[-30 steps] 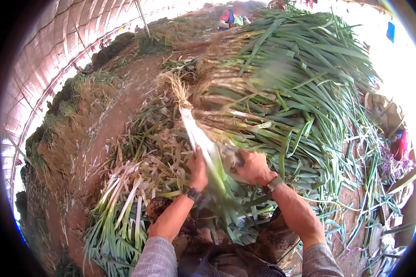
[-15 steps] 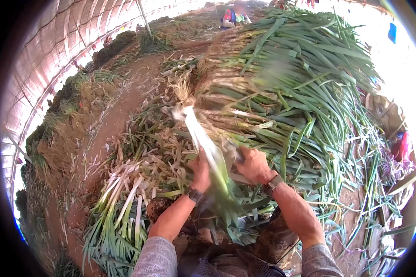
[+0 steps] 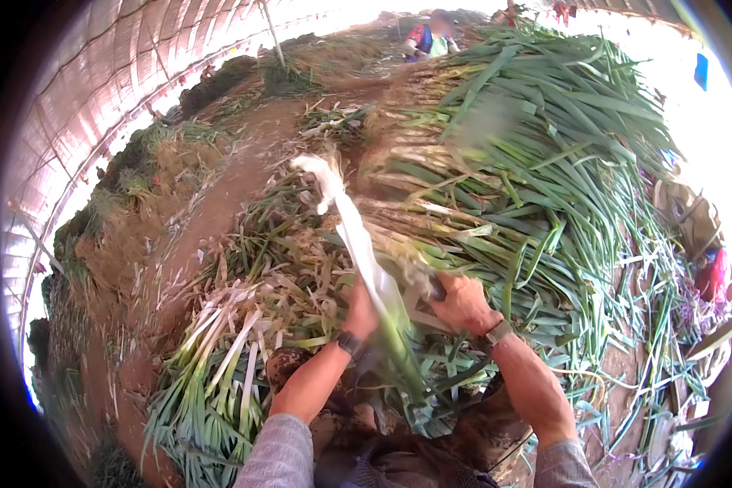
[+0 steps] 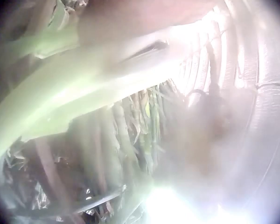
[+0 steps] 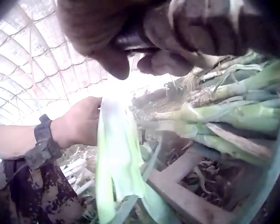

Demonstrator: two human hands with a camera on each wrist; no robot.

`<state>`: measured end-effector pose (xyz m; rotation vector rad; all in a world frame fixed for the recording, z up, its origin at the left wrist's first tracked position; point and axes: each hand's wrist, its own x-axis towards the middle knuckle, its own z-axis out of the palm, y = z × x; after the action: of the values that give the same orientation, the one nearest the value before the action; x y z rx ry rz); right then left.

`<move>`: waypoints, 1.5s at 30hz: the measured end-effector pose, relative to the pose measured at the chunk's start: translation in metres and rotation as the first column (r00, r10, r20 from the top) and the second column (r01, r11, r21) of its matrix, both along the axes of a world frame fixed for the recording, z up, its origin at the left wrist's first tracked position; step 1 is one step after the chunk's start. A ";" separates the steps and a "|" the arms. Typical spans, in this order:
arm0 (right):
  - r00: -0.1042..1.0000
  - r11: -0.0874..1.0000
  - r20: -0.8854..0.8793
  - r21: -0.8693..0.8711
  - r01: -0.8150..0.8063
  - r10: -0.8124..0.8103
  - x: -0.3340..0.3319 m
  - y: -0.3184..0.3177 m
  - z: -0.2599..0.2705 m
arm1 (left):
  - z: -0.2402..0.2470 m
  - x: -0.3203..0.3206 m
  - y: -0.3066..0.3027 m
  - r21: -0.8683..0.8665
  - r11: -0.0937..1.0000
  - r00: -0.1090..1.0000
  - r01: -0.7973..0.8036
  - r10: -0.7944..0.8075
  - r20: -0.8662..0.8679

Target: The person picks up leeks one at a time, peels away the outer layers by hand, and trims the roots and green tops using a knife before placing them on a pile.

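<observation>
In the head view my left hand grips a leek by its lower white stem. The stem slants up and away to the left, with a loose white strip of skin bent over at its far end. Green leaves trail down toward my lap. Just right of the stem, my right hand holds a dark-handled tool pointed at the leek; its front end is blurred, and I cannot tell its kind. From the right wrist, the curled fingers wrap a dark cylinder above the pale leek.
A large heap of leeks lies ahead and right, roots toward the middle. Cleaned leeks are bunched at my lower left. Peelings cover the ground ahead. A wooden bar stands below the leek. Another person is far back.
The leek's root tuft stood out at its far end; now a white strip of skin has come loose there and swings left. Both hands keep their holds, and the view has shifted slightly.
</observation>
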<state>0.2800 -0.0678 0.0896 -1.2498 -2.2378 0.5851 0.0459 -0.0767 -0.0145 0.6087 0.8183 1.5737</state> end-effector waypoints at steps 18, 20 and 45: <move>0.946 0.986 0.287 -0.108 -0.127 0.153 0.042 0.000 -0.046 | -0.001 -0.055 0.029 0.032 0.954 0.280 -0.300 0.119 -0.953; 0.963 0.990 0.230 -0.062 -0.130 0.141 0.041 -0.007 -0.026 | -0.021 -0.063 0.032 0.009 0.969 0.355 -0.249 0.100 -0.930; 0.754 0.936 0.657 -0.266 0.231 0.000 0.111 0.005 -0.003 | 0.366 -0.216 -0.115 0.504 0.741 -0.068 -0.444 0.533 -0.844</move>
<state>0.3911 -0.0624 0.0865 -2.0087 -2.6497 0.5495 -0.1700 -0.1921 0.3515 1.6604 2.2624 1.7085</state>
